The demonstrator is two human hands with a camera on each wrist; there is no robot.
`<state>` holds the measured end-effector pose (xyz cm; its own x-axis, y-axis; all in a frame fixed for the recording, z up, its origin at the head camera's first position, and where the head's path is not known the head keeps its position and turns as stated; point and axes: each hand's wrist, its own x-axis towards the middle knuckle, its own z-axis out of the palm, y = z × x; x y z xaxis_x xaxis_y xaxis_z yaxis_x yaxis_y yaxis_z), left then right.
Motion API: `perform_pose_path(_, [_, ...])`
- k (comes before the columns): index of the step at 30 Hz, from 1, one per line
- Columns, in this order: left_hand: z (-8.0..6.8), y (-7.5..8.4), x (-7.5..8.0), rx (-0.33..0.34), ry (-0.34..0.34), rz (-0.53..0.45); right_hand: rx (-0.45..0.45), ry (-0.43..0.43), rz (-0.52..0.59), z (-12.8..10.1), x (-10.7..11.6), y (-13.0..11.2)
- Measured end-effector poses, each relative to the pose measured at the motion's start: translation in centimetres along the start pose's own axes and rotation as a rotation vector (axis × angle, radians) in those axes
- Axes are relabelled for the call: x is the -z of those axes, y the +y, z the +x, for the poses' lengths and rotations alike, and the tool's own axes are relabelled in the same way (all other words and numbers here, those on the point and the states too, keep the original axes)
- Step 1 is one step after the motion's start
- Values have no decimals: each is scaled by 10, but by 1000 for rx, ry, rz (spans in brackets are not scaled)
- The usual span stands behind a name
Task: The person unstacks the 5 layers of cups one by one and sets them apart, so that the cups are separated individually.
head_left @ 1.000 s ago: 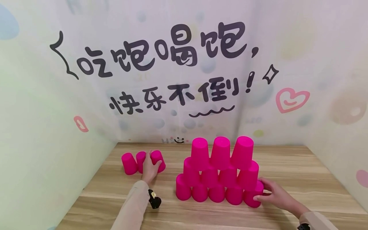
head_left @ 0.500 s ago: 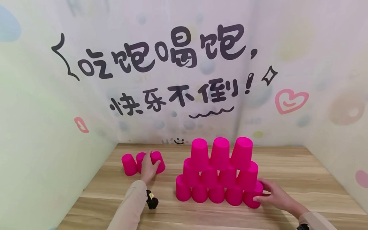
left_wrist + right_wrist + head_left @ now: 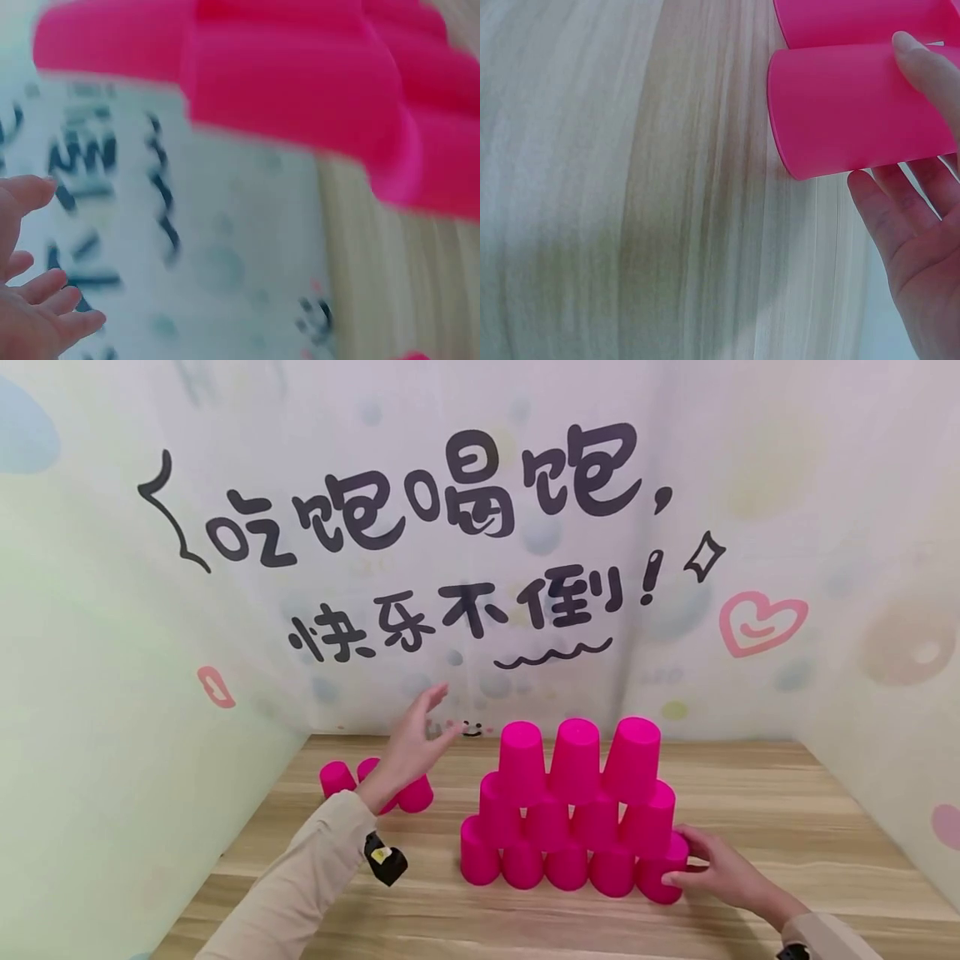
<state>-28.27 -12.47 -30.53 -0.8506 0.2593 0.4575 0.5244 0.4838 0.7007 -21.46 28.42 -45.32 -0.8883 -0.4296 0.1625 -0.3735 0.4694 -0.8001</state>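
Note:
Pink cups stand upside down in a three-row stack [image 3: 546,822], with several in the bottom and middle rows and three on top. My right hand [image 3: 716,872] grips the bottom row's rightmost cup [image 3: 658,881]. In the right wrist view its thumb lies on one side of that cup [image 3: 847,112], the fingers on the other. My left hand [image 3: 412,739] is in the air left of the stack, fingers spread and holding nothing. Blurred stacked cups [image 3: 292,82] cross the top of the left wrist view. Behind the left forearm stand loose pink cups [image 3: 416,795], partly hidden.
The stack rests on a wood-grain table [image 3: 480,927]. A printed white backdrop [image 3: 420,410] with black lettering rises behind it, and pale walls [image 3: 82,693] close in both sides. A black device [image 3: 386,860] is worn on my left wrist.
My left hand has left the loose cups, rising and moving right with nothing in it. The right hand keeps its grip on the corner cup, and the stack is unchanged.

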Motion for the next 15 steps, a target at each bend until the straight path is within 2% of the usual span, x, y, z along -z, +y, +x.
perform_pose_path(4, [0,34,-6,-41,-97,-112,-7,-2,-1,-1,0,0])
perform_pose_path(7, [-2,49,-13,-33,-164,-170,-9,1,6,-1,0,1])
perform_pose_path(10, [-4,54,-22,-13,-220,-207,14,8,7,-1,0,1])
perform_pose_path(15, [-11,49,-37,32,-271,-232,11,14,4,-1,0,3])
